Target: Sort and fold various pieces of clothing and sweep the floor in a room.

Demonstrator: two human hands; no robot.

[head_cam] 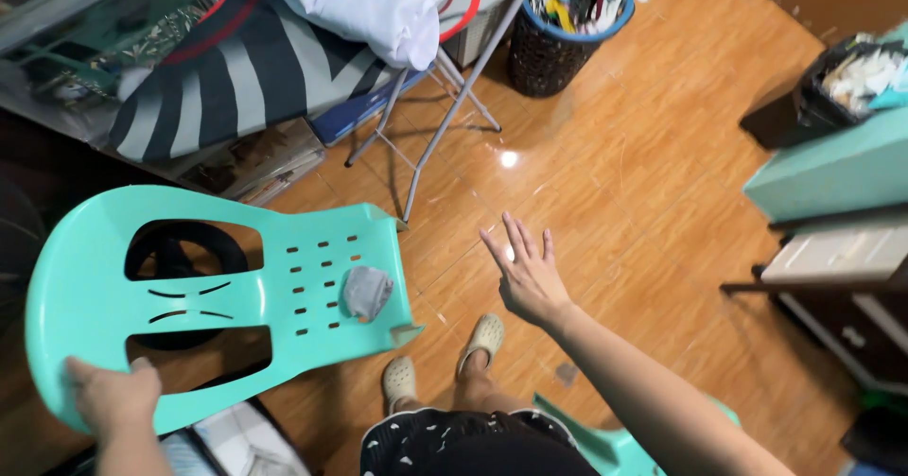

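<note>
One hand carries the chair, the other is free.
From the head camera: your left hand (113, 396) is clamped on the teal plastic chair's (218, 296) top edge, chair lifted and tilted away from that grip; your right hand (528, 273) hangs spread, empty, above the wooden floor (643, 155). Steadying the chair likely needs it.

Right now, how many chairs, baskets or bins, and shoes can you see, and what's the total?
Teal plastic chairs: 2, one gripped by the left hand, one partly hidden behind the right arm
Baskets or bins: 2, one woven dark, one black
Beige clogs: 2
Total: 6
</note>
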